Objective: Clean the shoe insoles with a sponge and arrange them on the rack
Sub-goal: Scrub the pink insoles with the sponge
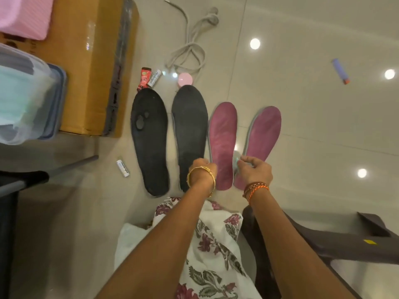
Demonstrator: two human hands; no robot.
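Observation:
Four insoles lie side by side on the tiled floor: a black insole (150, 139) with a worn patch, a second black insole (190, 130), a pink insole (222, 137) and another pink insole (263, 134). My left hand (203, 170) has its fingers curled at the left edge of the first pink insole, between it and the second black one. My right hand (254, 169) pinches a small pale sponge (235, 162) between the two pink insoles' heels.
A cardboard box (90, 61) and a plastic tub (28, 100) stand at the left. A white cord (190, 46), a pink round lid (185, 79), small tubes (123, 168) and a blue lighter (341, 71) lie on the floor. A dark stool (334, 240) stands at the right, dark rack bars (26, 180) at the left.

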